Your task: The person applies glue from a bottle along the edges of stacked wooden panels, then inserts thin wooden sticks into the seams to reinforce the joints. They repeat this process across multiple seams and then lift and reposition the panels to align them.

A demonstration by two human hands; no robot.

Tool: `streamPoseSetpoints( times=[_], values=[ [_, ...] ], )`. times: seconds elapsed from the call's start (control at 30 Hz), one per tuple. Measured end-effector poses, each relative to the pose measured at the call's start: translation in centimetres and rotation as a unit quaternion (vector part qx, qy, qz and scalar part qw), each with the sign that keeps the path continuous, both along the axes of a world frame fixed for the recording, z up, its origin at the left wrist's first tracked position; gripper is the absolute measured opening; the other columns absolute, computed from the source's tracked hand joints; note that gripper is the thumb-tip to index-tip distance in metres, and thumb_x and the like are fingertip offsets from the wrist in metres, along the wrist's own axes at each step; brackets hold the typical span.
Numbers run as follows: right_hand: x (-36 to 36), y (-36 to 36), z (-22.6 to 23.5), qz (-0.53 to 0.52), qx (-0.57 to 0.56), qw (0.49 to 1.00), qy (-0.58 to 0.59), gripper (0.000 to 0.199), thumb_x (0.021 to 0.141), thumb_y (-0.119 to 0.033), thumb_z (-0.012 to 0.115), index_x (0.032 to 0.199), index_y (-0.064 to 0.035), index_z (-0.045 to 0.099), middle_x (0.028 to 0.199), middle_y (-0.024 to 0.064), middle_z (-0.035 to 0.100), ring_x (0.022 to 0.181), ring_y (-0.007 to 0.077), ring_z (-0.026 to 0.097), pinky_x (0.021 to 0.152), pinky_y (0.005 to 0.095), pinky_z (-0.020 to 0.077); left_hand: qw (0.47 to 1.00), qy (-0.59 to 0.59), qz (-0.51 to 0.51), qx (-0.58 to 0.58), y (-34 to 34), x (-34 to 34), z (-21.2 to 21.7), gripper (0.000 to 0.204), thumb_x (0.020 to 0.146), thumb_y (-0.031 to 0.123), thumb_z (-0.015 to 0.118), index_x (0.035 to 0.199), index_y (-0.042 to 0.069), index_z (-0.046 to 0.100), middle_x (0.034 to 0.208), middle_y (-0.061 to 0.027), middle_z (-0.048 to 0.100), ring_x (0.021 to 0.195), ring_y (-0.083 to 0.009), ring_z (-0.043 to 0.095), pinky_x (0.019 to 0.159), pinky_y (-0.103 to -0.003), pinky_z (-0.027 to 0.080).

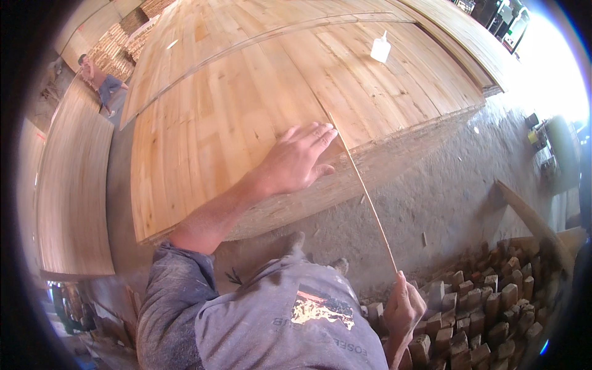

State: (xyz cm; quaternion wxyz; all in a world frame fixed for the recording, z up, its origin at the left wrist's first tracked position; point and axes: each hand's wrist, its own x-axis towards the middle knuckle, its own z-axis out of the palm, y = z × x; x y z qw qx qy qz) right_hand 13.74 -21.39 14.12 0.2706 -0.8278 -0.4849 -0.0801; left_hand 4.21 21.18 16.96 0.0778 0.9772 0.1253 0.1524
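A large stack of jointed wood panels (pixel 228 117) lies before me. On the top panel, near its front edge, my left hand (pixel 299 157) rests with fingers stretched out and thumb apart. A long thin wooden strip (pixel 368 194) passes beside its fingertips; whether they touch it I cannot tell. The strip's far end lies on the panel by a seam, and the rest slants down past the edge. Low at the right, my right hand (pixel 404 305) pinches the strip's near end between thumb and fingers. A white squeeze bottle (pixel 380 48) with a pointed nozzle stands farther back on the panel.
Many small wood blocks (pixel 475 308) are piled at the lower right, with a wooden beam (pixel 533 216) slanting beside them. Another panel stack (pixel 74 197) stands at the left. A person (pixel 102 80) is at the far left, near stacked timber (pixel 111 49). Dusty floor (pixel 425 185) shows between.
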Motion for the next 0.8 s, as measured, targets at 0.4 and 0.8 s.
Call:
streamPoseSetpoints(
  times=[0.4, 0.8],
  values=[
    [1.8, 4.6, 1.3, 0.05, 0.074, 0.996, 0.033, 0.042, 0.093, 0.006, 0.07, 0.134, 0.0009, 0.077, 0.099, 0.02, 0.08, 0.082, 0.0315, 0.079, 0.072, 0.0431, 0.0642, 0.998, 0.011, -0.007, 0.068, 0.4, 2.2, -1.1, 0.072, 0.101, 0.037, 0.08, 0.162, 0.005, 0.057, 0.17, -0.0176, 0.054, 0.158, -0.036, 0.051, 0.129, -0.051, 0.042],
    [2.0, 7.4, -1.1, -0.063, 0.081, 0.973, 0.209, 0.051, 0.093, -0.01, 0.087, 0.141, -0.002, 0.074, 0.104, 0.0179, 0.081, 0.088, 0.0296, 0.08, 0.08, 0.039, 0.063, 0.997, -0.042, -0.061, 0.011, 0.7, 2.5, -0.1, 0.058, 0.093, 0.018, 0.085, 0.146, 0.001, 0.07, 0.154, -0.0249, 0.067, 0.147, -0.042, 0.061, 0.122, -0.053, 0.049]
  ],
)
